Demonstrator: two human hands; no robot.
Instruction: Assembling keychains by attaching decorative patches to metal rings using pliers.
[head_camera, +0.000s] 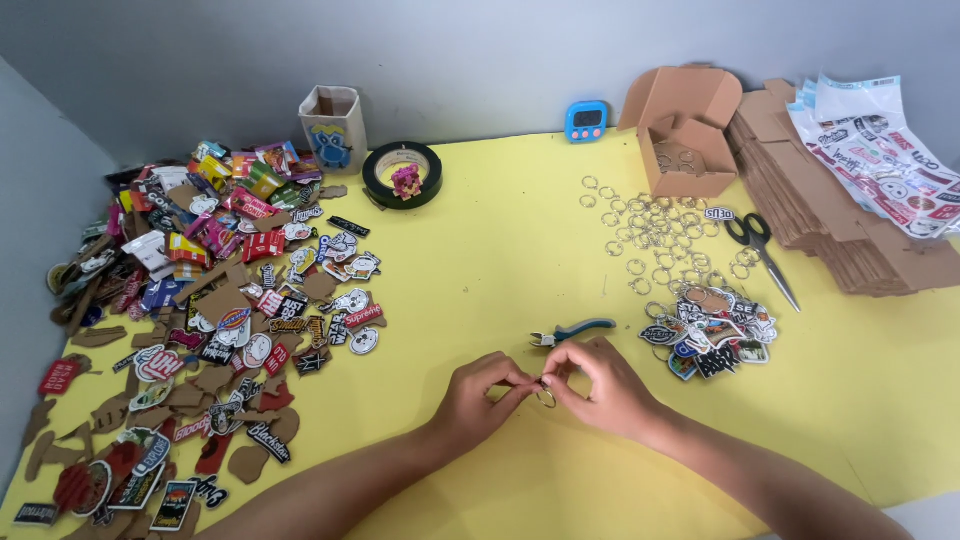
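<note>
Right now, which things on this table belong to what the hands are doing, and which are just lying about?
In use: left hand and right hand pinching a metal ring; pliers beside them; loose rings; small sticker pile.

Lying about: scissors, tape roll, timer, cardboard stack, paper cup.

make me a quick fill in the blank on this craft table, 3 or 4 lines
1. The left hand and right hand pinch a small metal ____ between them.
2. The pliers just beyond the hands have ____ handles.
3. The table surface is ____.
4. The scissors lie in front of an open ____ box.

Missing words: ring; blue; yellow; cardboard
</note>
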